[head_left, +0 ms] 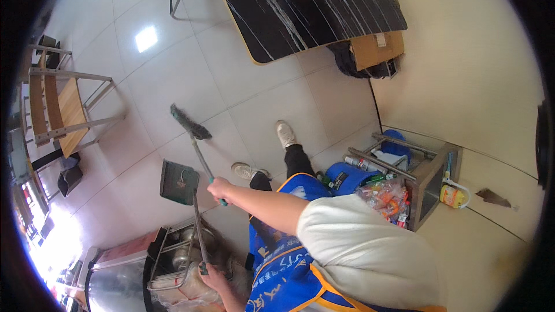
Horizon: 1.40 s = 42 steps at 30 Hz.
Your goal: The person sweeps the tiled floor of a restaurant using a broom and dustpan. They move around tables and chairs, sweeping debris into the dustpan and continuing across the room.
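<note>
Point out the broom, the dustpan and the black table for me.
Broom (191, 123): head view, on its dark bristle head.
Dustpan (171, 188): head view, on the bare inside of its pan.
Black table (315, 8): head view, on its streaked top.

I see the bare right forearm (266, 205) stretched out in front of the body, the elbow only a little bent. The right hand (218, 189) is closed, with its fingers curled inward. The left hand (215, 278) is also curled into a grip, and only a short part of the left forearm (232, 300) is visible.
</note>
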Tool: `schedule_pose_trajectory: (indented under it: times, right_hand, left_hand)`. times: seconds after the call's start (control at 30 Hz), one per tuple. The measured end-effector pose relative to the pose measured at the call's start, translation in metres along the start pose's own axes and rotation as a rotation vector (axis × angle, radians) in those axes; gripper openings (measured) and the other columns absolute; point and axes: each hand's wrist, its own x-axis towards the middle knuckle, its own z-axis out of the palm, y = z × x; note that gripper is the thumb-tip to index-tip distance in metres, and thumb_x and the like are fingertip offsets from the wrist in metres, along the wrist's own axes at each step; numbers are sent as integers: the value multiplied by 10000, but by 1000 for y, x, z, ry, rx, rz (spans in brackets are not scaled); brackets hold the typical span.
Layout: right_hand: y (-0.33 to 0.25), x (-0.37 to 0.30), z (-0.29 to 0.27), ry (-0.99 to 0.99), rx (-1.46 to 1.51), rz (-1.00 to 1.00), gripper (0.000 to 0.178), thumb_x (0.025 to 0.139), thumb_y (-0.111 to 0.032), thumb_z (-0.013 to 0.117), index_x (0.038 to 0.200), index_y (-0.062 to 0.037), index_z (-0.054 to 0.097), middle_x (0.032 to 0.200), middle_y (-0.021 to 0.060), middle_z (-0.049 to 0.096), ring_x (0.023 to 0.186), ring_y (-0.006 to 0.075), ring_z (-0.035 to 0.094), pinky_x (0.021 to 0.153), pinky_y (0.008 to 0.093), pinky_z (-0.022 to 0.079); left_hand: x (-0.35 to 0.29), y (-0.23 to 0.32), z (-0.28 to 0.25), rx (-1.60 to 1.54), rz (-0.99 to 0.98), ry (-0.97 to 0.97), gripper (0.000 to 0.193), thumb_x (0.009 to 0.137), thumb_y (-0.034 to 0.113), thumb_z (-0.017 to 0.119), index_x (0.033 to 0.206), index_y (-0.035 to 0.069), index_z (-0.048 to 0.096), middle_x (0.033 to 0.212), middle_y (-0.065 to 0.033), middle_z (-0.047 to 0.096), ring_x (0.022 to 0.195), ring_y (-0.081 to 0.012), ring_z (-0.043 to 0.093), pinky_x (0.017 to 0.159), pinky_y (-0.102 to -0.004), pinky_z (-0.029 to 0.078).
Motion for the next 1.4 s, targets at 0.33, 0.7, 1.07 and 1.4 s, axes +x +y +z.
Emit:
schedule_pose_trajectory:
  times: [0.33,0.7,1.07,1.4]
  right_hand:
    - [8,-86,-287,659,5,-48,264,838,-169,554,859,88,608,703,221,657,566,360,654,531,467,525]
    - [-48,-55,-600,675,240,170,129,838,-44,475,712,-34,499,591,91,471,468,222,472,377,402,326]
    - [-73,94,-361,98,-1389,-544,211,572,-159,810,743,-117,694,776,117,631,727,309,622,683,418,520]
    - [11,110,195,-129,-428,142,161,844,-47,533,895,-57,686,801,140,663,631,242,635,477,459,479]
  left_hand:
    - [7,21,10,-79,-195,90,231,920,208,583,1099,65,549,718,-54,545,517,-147,506,376,-275,397]
    - [14,22,34,39,-234,231,253,936,285,619,1050,60,600,733,-39,572,550,-118,512,419,-269,405]
    - [60,7,-8,-84,-192,166,248,952,271,610,1085,62,624,726,-23,575,542,-99,511,422,-253,401]
    - [56,-25,-92,-206,-176,105,269,928,178,541,1147,22,537,700,-34,540,542,-101,500,447,-234,402]
